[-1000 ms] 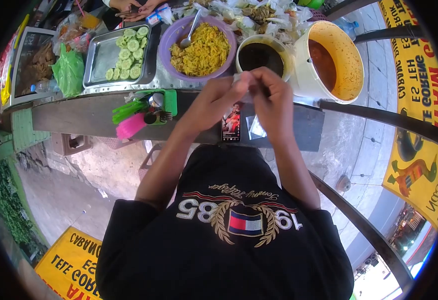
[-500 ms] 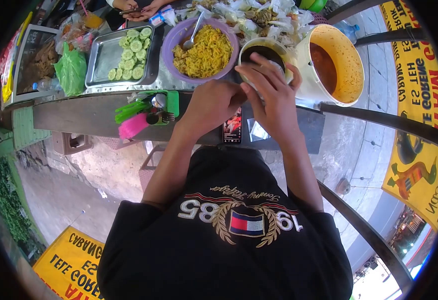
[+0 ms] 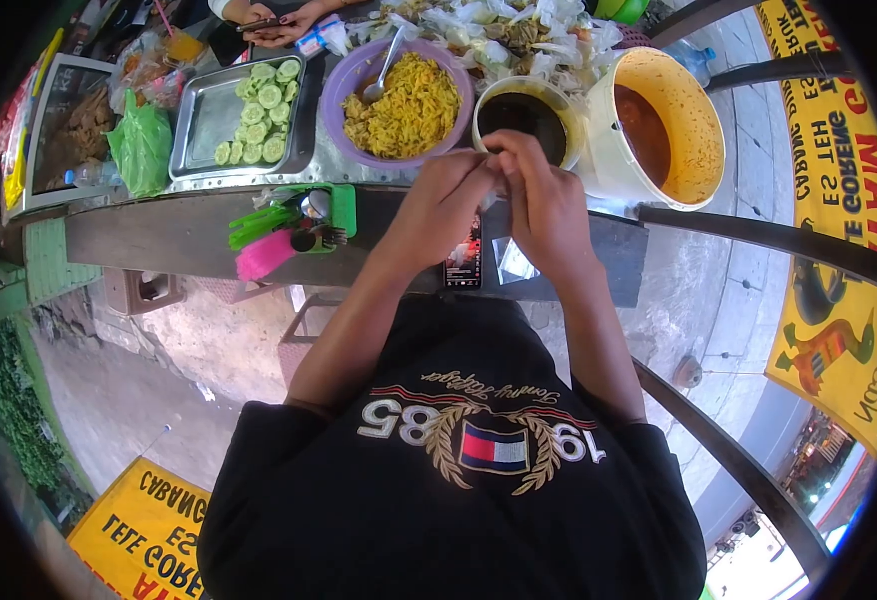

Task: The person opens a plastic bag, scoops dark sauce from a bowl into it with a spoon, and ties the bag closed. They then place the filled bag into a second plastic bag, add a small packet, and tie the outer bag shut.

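My left hand point(image 3: 447, 205) and my right hand point(image 3: 547, 210) meet over the near edge of the counter, fingers pinched together. Between them shows a bit of a small clear plastic bag point(image 3: 489, 200), mostly covered by the fingers. Just beyond my fingertips stands a pale tub of dark sauce point(image 3: 524, 112). A phone with a lit screen point(image 3: 464, 262) lies below my hands, and a small clear packet point(image 3: 515, 262) lies to its right.
A purple bowl point(image 3: 334, 95) of yellow shredded food holds a spoon. Left of it are a metal tray point(image 3: 194, 130) of cucumber slices and a green cutlery holder point(image 3: 344, 210). Filled plastic bags point(image 3: 519, 40) lie behind; a white bucket point(image 3: 609, 150) of reddish sauce stands right. Another person's hands point(image 3: 279, 25) hold a phone.
My right hand has come down and left from over the dark sauce tub, its spread fingers closing to a pinch against my left hand.
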A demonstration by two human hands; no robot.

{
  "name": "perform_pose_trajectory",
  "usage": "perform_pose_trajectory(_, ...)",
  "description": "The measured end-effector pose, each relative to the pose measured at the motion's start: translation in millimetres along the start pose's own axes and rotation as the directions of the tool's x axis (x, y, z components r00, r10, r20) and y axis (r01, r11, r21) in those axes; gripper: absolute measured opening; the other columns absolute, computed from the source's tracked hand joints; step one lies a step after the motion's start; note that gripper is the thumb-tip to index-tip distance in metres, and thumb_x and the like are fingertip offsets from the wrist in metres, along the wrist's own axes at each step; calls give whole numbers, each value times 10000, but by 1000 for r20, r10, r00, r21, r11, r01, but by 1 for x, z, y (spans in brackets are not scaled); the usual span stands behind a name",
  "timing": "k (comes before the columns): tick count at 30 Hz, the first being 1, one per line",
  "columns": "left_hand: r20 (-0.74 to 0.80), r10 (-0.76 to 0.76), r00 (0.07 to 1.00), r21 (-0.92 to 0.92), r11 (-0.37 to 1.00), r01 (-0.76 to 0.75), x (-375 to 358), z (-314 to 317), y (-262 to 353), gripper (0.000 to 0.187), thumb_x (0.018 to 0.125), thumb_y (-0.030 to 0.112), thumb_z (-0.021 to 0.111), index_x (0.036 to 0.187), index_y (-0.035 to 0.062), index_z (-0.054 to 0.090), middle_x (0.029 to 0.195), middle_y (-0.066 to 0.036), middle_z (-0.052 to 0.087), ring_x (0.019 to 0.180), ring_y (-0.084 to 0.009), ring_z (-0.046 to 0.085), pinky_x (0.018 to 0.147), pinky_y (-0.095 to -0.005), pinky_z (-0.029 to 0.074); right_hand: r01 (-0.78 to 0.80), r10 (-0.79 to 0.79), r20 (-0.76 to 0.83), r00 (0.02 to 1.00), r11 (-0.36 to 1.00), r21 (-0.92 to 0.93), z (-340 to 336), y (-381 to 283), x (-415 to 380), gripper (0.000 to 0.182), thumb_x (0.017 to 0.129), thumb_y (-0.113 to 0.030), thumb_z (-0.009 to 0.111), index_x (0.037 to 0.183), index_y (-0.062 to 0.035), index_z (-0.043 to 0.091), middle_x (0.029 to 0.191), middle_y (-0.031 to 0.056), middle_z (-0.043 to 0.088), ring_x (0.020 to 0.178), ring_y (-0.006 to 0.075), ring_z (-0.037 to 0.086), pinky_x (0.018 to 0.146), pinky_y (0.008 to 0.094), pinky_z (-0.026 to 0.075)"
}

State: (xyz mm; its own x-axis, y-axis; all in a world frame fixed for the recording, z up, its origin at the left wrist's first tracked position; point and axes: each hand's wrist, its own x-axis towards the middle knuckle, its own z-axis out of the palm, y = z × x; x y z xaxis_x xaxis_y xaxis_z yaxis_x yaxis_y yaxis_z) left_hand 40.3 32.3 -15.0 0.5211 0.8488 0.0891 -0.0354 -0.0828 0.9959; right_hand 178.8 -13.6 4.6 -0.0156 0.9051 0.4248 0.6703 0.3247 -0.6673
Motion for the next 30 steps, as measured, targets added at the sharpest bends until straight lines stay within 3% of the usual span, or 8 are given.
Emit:
perform_pose_trajectory(2,-11,-175,985,-100,980,173,0,12,11,325,968,217,497,796,-53,559,675,-146,506,651,-320,495,666,-418,377,-11,11,-66,998,1000,-6,1,1,1,137,974,-65,485,1098,-55,543,685,105,636,562,262,640,502,337,474)
perform_pose_trajectory(8,154,303,940,169,930,-328,-32,27,1,304,978,202,477,805,-11,609,830,-119,547,843,-290,522,791,-390,361,-81,126,-298,946,984,159,-18,7,-3,143,967,-11,436,1051,-56,543,623,32,535,476,72,507,462,253,378)
perform_pose_trajectory(12,195,308,931,420,832,-363,-28,7,-4,314,979,238,482,822,-2,611,996,-75,567,998,-234,531,869,-392,330,-223,224,-149,963,975,26,-18,1,6,107,963,-44,503,1049,-82,554,658,102,582,468,248,566,458,341,416)
perform_pose_trajectory(16,112,-305,946,-359,875,325,-20,11,-8,350,1005,292,453,856,6,589,813,-72,600,773,-229,549,741,-370,394,-56,60,-41,997,995,86,7,-2,-1,167,947,-49,543,1110,-85,536,882,116,651,592,334,635,505,391,460)
perform_pose_trajectory(20,147,106,983,57,992,-115,-40,13,-23,360,1003,276,476,828,-28,556,708,-93,548,725,-273,541,695,-374,400,-131,142,-123,982,987,96,0,3,-2,170,942,-30,547,1107,-71,534,850,120,649,583,328,634,503,363,462)
perform_pose_trajectory(26,203,144,969,564,792,-236,-39,-39,-6,172,844,179,687,847,7,675,1210,-114,504,1159,-275,450,970,-434,282,-203,189,129,973,974,102,4,-8,6,92,923,-54,619,1014,-48,614,774,75,612,539,114,514,516,246,403)
perform_pose_trajectory(27,160,186,969,569,785,-244,-35,-39,-6,161,814,161,711,846,6,680,1219,-116,500,1163,-281,447,970,-436,285,-117,105,87,991,982,146,11,-4,6,114,879,-95,667,974,-47,626,770,123,656,569,295,634,499,332,471)
perform_pose_trajectory(30,43,277,960,527,810,-257,-28,-27,-9,157,731,108,760,841,13,702,1205,-115,513,1120,-280,480,921,-418,342,89,-94,40,995,990,109,14,-3,9,124,874,-102,663,981,-45,635,776,126,664,585,298,636,509,352,480)
